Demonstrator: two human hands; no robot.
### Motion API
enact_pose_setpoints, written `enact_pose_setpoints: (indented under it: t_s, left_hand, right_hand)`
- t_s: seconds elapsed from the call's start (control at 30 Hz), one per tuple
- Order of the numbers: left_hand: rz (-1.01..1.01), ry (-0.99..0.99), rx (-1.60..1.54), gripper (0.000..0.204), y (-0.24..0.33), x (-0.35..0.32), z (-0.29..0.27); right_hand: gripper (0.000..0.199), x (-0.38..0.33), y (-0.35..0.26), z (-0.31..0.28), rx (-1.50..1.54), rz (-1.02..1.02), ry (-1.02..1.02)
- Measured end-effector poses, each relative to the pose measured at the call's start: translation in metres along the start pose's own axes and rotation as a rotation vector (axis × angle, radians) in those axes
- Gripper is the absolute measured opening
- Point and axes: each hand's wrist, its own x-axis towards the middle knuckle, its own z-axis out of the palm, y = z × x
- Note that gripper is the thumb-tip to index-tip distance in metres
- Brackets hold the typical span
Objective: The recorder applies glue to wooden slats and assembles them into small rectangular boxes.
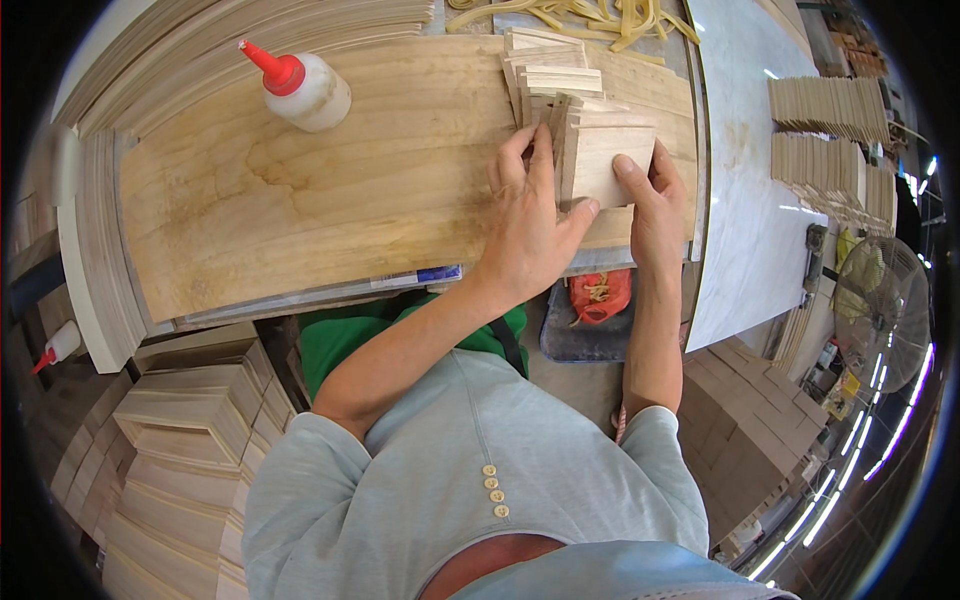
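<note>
Pale-blue cloth (600, 575) lies nearest; left hand (532, 225) and right hand (655, 205) hold wooden panels (595, 160), likely light, stiff, best gripped edgewise

Yellow strips (632, 22): loose tangle, perhaps rubber, top edge, right of centre.
Bottle (312, 95): white, red-nozzled, upper left.
Red bag (602, 297): right of centre.
Fan (882, 312): round wire cage, far right.

Right hand (655, 205) partly hidden, seemingly by wooden pieces (598, 160); yellow strips (631, 22) cropped.
</note>
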Motion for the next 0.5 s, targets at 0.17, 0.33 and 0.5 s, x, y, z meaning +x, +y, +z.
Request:
enact_pose_setpoints:
  t_s: [0.17,0.33,0.5]
  left_hand:
    - [0.004,-0.039,-0.006,0.076,-0.006,-0.008,0.005]
    - [0.051,-0.029,0.056,0.079,-0.008,-0.01,0.006]
    - [0.008,-0.068,-0.014,0.079,-0.003,-0.018,0.005]
  right_hand:
    - [0.06,-0.008,0.004,-0.005,0.005,0.02,-0.021]
    - [0.059,-0.011,0.005,-0.005,0.017,0.028,-0.027]
    - [0.059,-0.021,0.004,-0.01,-0.011,0.025,-0.022]
